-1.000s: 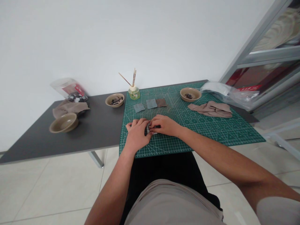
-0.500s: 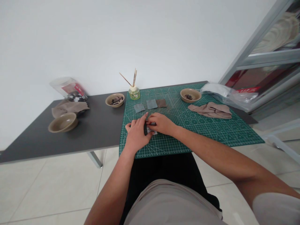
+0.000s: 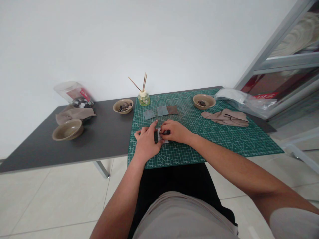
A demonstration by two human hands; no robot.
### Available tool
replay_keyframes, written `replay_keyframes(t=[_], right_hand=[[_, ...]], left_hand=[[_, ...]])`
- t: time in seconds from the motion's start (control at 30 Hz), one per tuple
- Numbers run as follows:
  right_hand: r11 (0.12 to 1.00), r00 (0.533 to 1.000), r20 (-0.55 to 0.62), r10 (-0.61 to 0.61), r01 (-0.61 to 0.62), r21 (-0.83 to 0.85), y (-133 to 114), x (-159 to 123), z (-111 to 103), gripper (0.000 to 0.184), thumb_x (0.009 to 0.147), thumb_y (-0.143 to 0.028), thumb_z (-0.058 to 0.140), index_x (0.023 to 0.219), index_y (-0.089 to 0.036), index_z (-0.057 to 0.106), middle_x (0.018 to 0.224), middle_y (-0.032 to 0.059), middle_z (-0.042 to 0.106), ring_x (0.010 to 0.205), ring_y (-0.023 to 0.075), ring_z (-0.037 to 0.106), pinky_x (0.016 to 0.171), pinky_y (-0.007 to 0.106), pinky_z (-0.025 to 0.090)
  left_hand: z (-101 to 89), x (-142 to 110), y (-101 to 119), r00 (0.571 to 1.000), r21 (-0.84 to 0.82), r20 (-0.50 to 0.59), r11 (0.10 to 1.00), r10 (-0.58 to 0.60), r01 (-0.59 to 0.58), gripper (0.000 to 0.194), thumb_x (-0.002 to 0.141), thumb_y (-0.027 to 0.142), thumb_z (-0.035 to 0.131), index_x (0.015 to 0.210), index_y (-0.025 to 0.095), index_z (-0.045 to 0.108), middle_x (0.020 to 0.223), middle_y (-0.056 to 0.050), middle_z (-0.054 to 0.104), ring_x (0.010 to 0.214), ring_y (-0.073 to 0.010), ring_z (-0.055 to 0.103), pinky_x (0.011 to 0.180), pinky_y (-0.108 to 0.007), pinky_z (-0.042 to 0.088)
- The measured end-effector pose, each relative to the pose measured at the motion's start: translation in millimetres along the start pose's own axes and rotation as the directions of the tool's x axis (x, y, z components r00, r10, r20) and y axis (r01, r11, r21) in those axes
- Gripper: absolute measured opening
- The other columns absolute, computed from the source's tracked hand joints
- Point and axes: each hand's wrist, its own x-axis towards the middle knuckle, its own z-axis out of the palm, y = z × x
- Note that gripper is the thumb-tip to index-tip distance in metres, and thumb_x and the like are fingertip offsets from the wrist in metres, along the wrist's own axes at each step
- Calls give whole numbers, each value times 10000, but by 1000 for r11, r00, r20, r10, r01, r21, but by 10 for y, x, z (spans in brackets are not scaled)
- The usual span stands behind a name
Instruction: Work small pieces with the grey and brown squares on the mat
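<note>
Small pale-gray piece (image 3: 159,136), its long axis unclear, lies on the green cutting mat (image 3: 224,141) close between the left hand (image 3: 146,143), thumb spread wide, and the right hand (image 3: 176,132), pinching a dark bit (image 3: 168,132).

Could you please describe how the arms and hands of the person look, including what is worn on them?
The left hand and right hand are bare: no gloves, and no watch or bracelet shows. The right arm has a plain greyish short sleeve; on the left arm no sleeve is in view.
</note>
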Motion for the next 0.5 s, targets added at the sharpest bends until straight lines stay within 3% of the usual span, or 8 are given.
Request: replay_keyframes(t=[0.13, 0.37, 0.5], right_hand=[[999, 999, -44, 21, -23, -39, 24, 16, 9, 47, 819, -196, 716, 788, -171, 690, 893, 48, 658, 895, 207, 563, 838, 337, 420], [999, 998, 42, -41, 41, 11, 7, 36, -13, 65, 783, -184, 747, 754, -180, 688, 858, 32, 659, 875, 197, 573, 822, 326, 424], [1000, 1000, -26, 1, -2, -20, 52, 20, -16, 63, 800, -180, 723, 751, -174, 684, 873, 44, 658, 890, 206, 572, 833, 338, 429]], left_hand=[[4, 1, 1, 1000, 12, -7, 1000, 17, -17, 760, 778, 371, 663, 1468, 286, 358, 1219, -76, 682, 1215, -323, 501, 1037, -528, 279], [-9, 0, 10, 1000, 2, -9, 1000, 20, -20, 758, 773, 353, 665, 1464, 271, 364, 1215, -79, 684, 1197, -320, 513, 1028, -529, 284], [-18, -3, 20, 1000, 10, 0, 1000, 12, -12, 760, 774, 362, 664, 1467, 283, 365, 1209, -79, 684, 1204, -323, 509, 1029, -527, 288]])
